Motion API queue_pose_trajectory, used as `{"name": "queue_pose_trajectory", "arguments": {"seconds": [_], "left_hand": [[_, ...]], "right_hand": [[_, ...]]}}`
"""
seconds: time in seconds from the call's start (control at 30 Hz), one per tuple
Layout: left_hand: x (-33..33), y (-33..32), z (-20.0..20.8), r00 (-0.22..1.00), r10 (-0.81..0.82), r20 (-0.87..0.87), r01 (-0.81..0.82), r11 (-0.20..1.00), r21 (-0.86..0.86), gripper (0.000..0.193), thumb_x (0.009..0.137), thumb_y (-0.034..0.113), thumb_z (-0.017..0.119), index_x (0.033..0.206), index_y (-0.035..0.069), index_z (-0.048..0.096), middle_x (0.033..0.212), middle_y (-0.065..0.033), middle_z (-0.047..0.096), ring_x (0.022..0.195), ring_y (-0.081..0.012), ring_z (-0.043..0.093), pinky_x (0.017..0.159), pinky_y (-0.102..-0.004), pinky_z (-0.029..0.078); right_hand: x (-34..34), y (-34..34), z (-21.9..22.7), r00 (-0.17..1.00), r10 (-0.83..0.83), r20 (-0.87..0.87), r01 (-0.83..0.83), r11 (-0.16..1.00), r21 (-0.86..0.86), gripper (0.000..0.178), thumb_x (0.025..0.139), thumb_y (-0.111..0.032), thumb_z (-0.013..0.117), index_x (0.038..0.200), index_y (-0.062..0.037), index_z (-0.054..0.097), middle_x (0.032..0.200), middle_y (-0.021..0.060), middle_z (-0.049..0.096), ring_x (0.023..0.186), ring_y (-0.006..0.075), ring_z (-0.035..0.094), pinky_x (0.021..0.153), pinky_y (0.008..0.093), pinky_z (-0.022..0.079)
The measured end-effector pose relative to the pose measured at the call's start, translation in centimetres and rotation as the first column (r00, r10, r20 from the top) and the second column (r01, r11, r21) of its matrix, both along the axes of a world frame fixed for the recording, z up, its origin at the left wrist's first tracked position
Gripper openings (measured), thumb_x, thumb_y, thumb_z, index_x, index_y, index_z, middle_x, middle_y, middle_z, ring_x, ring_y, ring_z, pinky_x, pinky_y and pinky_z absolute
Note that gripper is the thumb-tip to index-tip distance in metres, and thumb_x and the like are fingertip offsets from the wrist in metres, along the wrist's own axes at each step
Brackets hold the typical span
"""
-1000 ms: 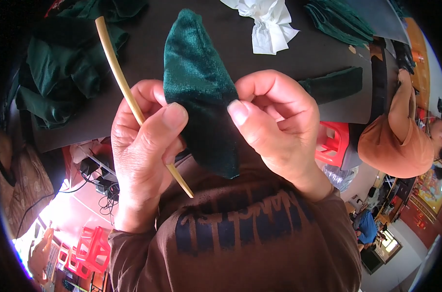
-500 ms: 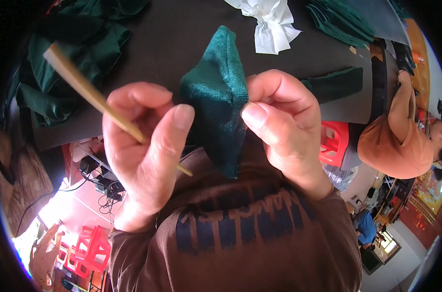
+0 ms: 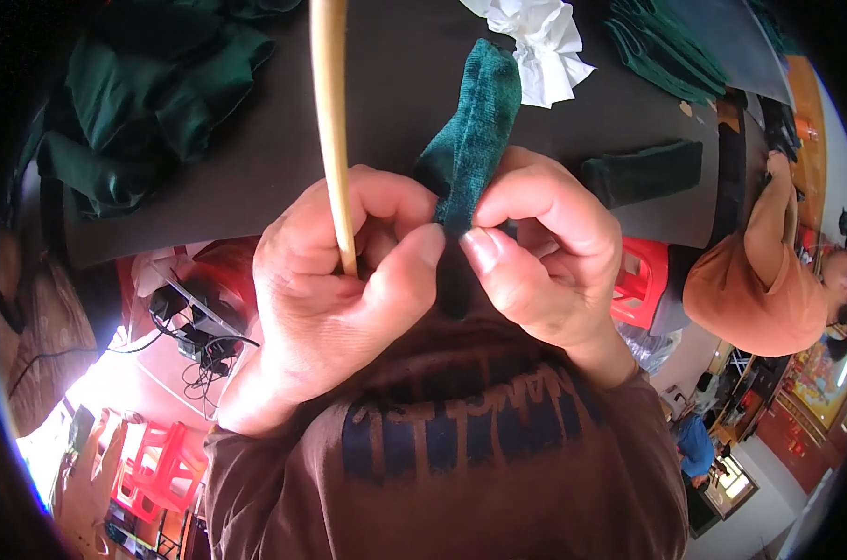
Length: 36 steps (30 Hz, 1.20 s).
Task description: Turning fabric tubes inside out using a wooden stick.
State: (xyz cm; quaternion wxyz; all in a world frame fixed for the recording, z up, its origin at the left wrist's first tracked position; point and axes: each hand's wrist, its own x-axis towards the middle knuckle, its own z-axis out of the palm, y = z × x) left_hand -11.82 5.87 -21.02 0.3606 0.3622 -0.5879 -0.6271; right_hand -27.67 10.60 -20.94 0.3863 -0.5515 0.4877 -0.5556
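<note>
A small sewn piece of dark green velvet (image 3: 484, 112) hangs between my two hands, its narrow end pointing up and away and a seam running along it. My left hand (image 3: 339, 257) pinches its left edge between thumb and forefinger. The same hand keeps a slim, pale wooden stick (image 3: 330, 112) tucked in its curled fingers, with the long end rising nearly upright. On the other edge my right hand (image 3: 554, 257) pinches the velvet with thumb and forefinger. The lower part of the velvet is in shadow between the thumbs.
Crumpled green velvet (image 3: 162, 103) covers the left of the dark table (image 3: 386, 103). White tissue (image 3: 545, 56), a velvet stack (image 3: 666, 47) and a flat velvet strip (image 3: 647, 173) lie farther right. Red stools (image 3: 162, 467) stand at left; a person in orange (image 3: 759, 289) sits at right.
My left hand has moved right and now grips the velvet's edge. The stick has swung from slanting left to nearly upright. The velvet has been drawn narrower and turned.
</note>
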Motion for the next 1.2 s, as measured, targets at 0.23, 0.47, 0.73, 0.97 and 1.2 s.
{"name": "queue_pose_trajectory", "arguments": {"seconds": [0.23, 0.47, 0.73, 0.97, 1.2], "left_hand": [[-0.09, 0.0, -0.82, 0.996, 0.042, 0.079, -0.034, 0.995, -0.094, 0.012, 0.068, -0.001, 0.064, 0.077, 0.003, 0.059, 0.063, 0.003, 0.052, 0.053, -0.0014, 0.045, 0.049, -0.017, 0.036], [0.07, 0.01, 0.06, 1.0, 0.001, 0.019, -0.002, 0.998, 0.06, 0.01, 0.069, -0.001, 0.063, 0.077, 0.004, 0.059, 0.064, 0.0001, 0.052, 0.053, -0.0034, 0.046, 0.049, -0.019, 0.038], [0.29, -0.07, -0.76, 0.996, -0.006, 0.086, 0.017, 0.991, -0.132, 0.011, 0.067, -0.001, 0.062, 0.076, 0.004, 0.058, 0.065, -0.0008, 0.052, 0.052, -0.0065, 0.046, 0.048, -0.0209, 0.038], [0.03, 0.2, -0.57, 0.996, 0.012, 0.083, -0.008, 0.999, -0.043, 0.009, 0.068, 0.0, 0.061, 0.074, 0.005, 0.057, 0.062, -0.0001, 0.052, 0.052, -0.0075, 0.047, 0.049, -0.0218, 0.039], [0.64, 0.08, 0.12, 0.997, -0.058, -0.048, 0.063, 0.99, 0.13, 0.005, 0.076, 0.002, 0.057, 0.08, 0.003, 0.055, 0.064, 0.0046, 0.048, 0.056, -0.0018, 0.041, 0.05, -0.0176, 0.035]], "right_hand": [[0.0, 0.02, -0.09, 0.993, -0.046, -0.109, 0.038, 0.997, -0.069, 0.013, 0.065, 0.005, 0.061, 0.076, -0.0015, 0.056, 0.067, 0.0055, 0.054, 0.059, 0.0165, 0.053, 0.054, 0.0256, 0.04], [0.16, 0.09, -0.37, 0.999, -0.043, -0.02, 0.043, 0.999, -0.018, 0.013, 0.064, 0.005, 0.061, 0.075, -0.0021, 0.056, 0.067, 0.0052, 0.054, 0.058, 0.0162, 0.053, 0.053, 0.0249, 0.04], [0.22, 0.1, -0.31, 0.997, -0.002, -0.073, -0.001, 0.999, -0.04, 0.013, 0.064, 0.005, 0.061, 0.074, -0.0025, 0.056, 0.066, 0.0051, 0.054, 0.058, 0.0168, 0.053, 0.053, 0.0257, 0.04], [0.17, 0.31, -0.26, 1.0, 0.028, 0.007, -0.028, 0.998, 0.061, 0.009, 0.071, 0.002, 0.059, 0.078, -0.0024, 0.054, 0.069, 0.0025, 0.053, 0.061, 0.0114, 0.05, 0.056, 0.0227, 0.039], [0.12, 0.76, -0.54, 0.923, 0.046, 0.381, -0.128, 0.973, 0.191, 0.007, 0.082, -0.004, 0.056, 0.088, -0.001, 0.053, 0.079, -0.0035, 0.051, 0.069, 0.0012, 0.043, 0.06, 0.0162, 0.036]]}}
